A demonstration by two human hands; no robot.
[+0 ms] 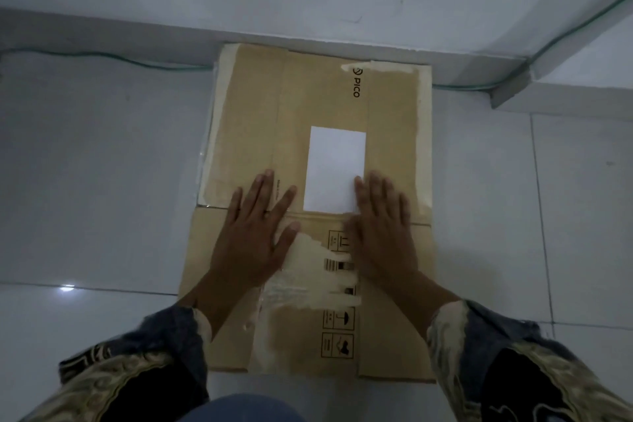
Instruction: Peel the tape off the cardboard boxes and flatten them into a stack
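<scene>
Where both hands press, flattened box (pixel 308 106) lies.

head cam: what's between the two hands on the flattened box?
Between the left hand and right hand, in the head view: the white rectangular label's lower end, then torn pale tape residue over printed handling symbols on the flattened brown cardboard box.

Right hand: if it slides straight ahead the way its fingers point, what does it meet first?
The right hand lies flat on the flattened cardboard box, index fingertip at the white label. Ahead is bare cardboard, then probably the pale torn strip near the far edge.
</scene>
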